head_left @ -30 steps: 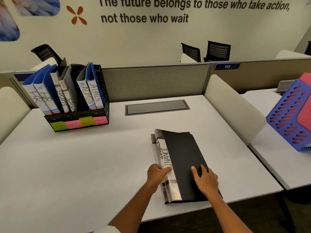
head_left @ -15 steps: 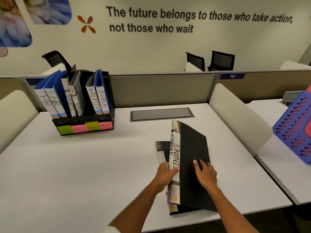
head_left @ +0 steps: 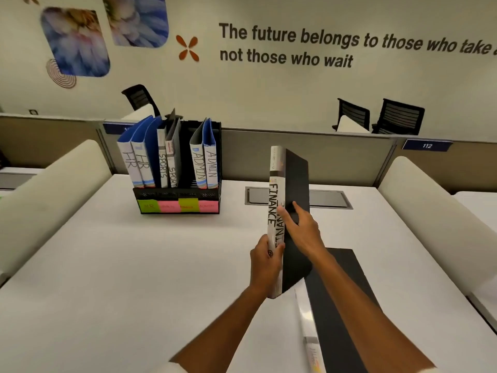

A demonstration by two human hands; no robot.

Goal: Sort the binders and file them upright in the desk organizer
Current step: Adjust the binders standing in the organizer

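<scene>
Above the table, right of the organizer: black FINANCE binder upright in both hands. Left hand fingers curled round spine bottom; right hand fingers spread flat on cover. Second black binder lying flat below.

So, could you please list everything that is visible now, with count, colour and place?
FINANCE binder: 1, black, white spine, held upright above the desk.
Second binder: 1, black, flat on the desk, near right.
Organizer: 1, black, far left of the desk.
Filed binders: 6, blue or grey, upright in the organizer: HR, SPORTS, ADMIN pairs.
Sticky labels: 4, green and pink, on the organizer's front.
Desk: 1, white.
Chairs: 3, black, behind the partition.
Left hand: grips the spine.
Right hand: on the cover.
</scene>
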